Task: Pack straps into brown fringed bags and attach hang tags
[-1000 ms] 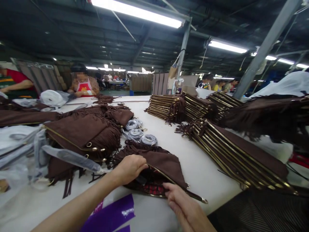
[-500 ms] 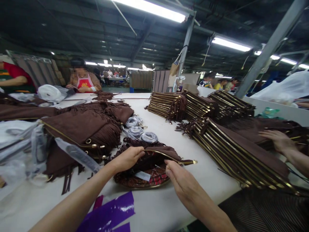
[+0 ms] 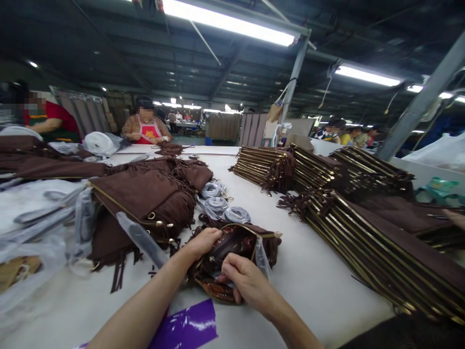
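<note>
A brown fringed bag (image 3: 236, 241) lies on the white table with its gold zipper open, showing a patterned lining. My left hand (image 3: 204, 242) is closed on the bag's far left edge, holding the mouth apart. Curled fingers of my right hand (image 3: 245, 278) reach into the opening near the front edge. A pale bit shows by these fingertips, but what they hold is hidden. From the right side of the opening hangs a clear plastic-wrapped piece (image 3: 262, 259). Just behind the bag sit several plastic-wrapped coiled straps (image 3: 237, 214).
Brown fringed bags (image 3: 145, 194) are heaped on the left beside plastic wrapping (image 3: 32, 252). Stacks of zippered bags (image 3: 363, 232) fill the right. Purple plastic (image 3: 191, 325) lies in front. Across the table a person in a red apron (image 3: 148, 132) works. Another person's hand (image 3: 456, 218) shows at right.
My right hand has moved from the bag's right zipper edge down into its opening. The mouth gapes wider, and the plastic-wrapped piece now hangs out at right. The view has shifted.
</note>
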Demonstrator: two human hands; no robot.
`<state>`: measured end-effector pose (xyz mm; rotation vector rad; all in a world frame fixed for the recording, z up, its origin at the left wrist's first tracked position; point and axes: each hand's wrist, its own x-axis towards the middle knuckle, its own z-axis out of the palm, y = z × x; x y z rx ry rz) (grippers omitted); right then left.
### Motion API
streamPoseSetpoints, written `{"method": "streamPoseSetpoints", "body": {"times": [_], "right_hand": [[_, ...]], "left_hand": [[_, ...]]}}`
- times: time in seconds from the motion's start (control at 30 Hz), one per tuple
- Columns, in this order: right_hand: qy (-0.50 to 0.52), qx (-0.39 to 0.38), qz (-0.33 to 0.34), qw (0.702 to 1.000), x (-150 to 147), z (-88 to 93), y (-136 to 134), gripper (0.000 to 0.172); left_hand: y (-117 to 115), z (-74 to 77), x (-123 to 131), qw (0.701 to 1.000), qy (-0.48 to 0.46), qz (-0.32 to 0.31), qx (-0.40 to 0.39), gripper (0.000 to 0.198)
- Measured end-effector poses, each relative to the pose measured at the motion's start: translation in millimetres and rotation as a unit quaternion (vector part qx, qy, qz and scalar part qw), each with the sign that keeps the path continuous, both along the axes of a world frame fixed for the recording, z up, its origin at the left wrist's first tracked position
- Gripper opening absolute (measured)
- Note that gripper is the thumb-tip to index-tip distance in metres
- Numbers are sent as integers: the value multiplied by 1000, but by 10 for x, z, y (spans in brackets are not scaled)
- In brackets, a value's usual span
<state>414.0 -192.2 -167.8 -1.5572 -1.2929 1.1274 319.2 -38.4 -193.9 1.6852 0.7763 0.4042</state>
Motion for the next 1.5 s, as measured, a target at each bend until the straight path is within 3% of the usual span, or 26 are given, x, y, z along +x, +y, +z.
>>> {"method": "streamPoseSetpoints", "body": {"times": [0.2,0.27,0.33,0.43,0.6,0.73,0.87,1.0,1.13,1.5], "right_hand": [[30,5,32,999,22,-66,68,34],[33,0,29,999,42,-100,88,37],[53,-2,11,999,60,-134,116,40],[94,3,0,996,77,-155,146,46],[119,1,2,993,80,-129,140,53],[157,-4,-13,988,73,-136,141,56],[184,-11,-14,983,88,-160,128,54],[60,62,-10,996,128,-185,41,39],[-112,143,-31,983,134,-211,-47,30],[-209,178,-44,961,-38,-269,66,26]], "left_hand": [[-75,52,-19,999,-45,6,18,7],[-127,133,-104,997,-67,-7,38,26],[-193,227,-246,990,-94,-26,102,39],[-311,325,-503,964,-115,-72,228,34],[-488,291,-762,947,-69,-143,278,25],[-565,186,-731,945,-40,-111,304,29],[-574,117,-630,954,-23,-24,297,11],[-546,130,-602,965,-16,1,261,11],[-531,162,-618,969,-22,4,248,10],[-511,88,-629,967,-33,-4,251,12]]}}
